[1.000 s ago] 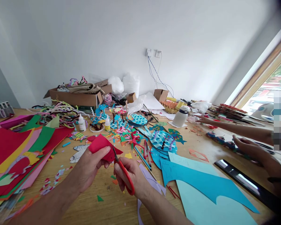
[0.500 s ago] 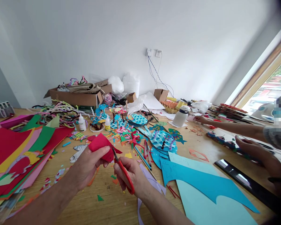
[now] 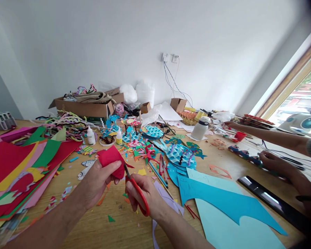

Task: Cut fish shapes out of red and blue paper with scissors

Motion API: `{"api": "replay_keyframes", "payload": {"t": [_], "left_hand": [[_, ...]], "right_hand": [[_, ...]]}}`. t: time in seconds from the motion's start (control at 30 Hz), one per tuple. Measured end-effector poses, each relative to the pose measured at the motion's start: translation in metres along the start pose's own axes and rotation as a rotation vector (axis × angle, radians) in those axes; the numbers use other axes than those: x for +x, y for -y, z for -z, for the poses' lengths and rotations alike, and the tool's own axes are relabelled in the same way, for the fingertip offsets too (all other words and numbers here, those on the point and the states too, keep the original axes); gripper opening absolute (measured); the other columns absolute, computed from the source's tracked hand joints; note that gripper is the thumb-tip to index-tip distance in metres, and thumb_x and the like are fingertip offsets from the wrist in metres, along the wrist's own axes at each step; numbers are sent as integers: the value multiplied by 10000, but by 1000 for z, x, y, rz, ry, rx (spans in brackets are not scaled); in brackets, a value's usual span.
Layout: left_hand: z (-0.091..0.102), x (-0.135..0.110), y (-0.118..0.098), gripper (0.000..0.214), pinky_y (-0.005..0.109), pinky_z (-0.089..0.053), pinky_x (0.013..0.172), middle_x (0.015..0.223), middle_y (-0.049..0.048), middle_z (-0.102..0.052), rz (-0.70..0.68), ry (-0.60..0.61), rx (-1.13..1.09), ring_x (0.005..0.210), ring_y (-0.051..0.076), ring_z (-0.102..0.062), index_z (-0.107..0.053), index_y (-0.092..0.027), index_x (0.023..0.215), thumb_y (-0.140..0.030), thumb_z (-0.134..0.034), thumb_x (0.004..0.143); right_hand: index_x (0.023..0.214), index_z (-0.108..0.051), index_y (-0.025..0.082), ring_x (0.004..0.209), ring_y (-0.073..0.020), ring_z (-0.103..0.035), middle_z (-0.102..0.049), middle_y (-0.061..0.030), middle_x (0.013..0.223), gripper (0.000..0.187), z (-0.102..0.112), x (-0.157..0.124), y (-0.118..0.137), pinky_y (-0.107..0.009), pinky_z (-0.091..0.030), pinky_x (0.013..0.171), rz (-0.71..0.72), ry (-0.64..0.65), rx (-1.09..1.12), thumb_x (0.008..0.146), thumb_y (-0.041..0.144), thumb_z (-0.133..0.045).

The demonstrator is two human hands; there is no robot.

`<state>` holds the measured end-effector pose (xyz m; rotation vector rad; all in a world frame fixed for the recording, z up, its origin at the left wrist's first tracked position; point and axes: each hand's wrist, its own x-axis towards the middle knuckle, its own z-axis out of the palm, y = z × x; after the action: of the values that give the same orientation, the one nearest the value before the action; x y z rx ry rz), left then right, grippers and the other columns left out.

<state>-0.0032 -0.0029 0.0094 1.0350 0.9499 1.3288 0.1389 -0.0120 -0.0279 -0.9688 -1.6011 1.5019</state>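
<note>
While my left hand (image 3: 100, 181) pinches the red paper (image 3: 110, 159), my right hand (image 3: 149, 193) grips the scissors (image 3: 140, 193), their blades at its edge, above the wooden table (image 3: 126, 226).

Left fingers (image 3: 113, 168) hide part of red paper (image 3: 111, 157); right fingers (image 3: 138, 181) partly cover scissors (image 3: 142, 196). Left of both, paper stack (image 3: 7, 157) runs off-frame. Pale sheet (image 3: 217, 228) right of them: cropped at bottom.

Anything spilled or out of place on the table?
Litter stands out: a green scrap lies loose on the table, and orange bits are strewn beside the large white bottle, like unswept offcuts. No liquid spill shows.
</note>
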Motion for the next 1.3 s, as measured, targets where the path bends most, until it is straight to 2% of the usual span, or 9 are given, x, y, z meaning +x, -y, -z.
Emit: {"api": "replay_keyframes", "payload": {"t": [0.5, 0.93, 1.3], "left_hand": [[-1, 0, 2, 157, 203, -378, 397, 506, -42, -557, -7, 10, 18, 457, 97, -463, -560, -189, 577, -274, -684, 623], [1, 1, 2, 163, 203, -375, 403, 498, -40, -553, -8, 14, 29, 454, 99, -461, -561, -191, 562, -276, -685, 625], [10, 4, 1, 83, 199, -390, 422, 589, -29, -614, 13, 69, 70, 502, 104, -497, -591, -184, 671, -246, -645, 680]], "right_hand": [[580, -427, 177, 313, -40, -364, -414, 74, 380, 485, -1, 0, 0, -149, -262, 325, -5, -15, 3, 719, 632, -521], [553, -410, 185, 291, -40, -362, -403, 85, 364, 420, -1, 2, -3, -143, -242, 283, -28, -25, 56, 705, 533, -588], [529, -402, 183, 287, -28, -329, -363, 100, 367, 396, -3, 1, 2, -138, -262, 276, -55, -59, 70, 681, 477, -621]]}}
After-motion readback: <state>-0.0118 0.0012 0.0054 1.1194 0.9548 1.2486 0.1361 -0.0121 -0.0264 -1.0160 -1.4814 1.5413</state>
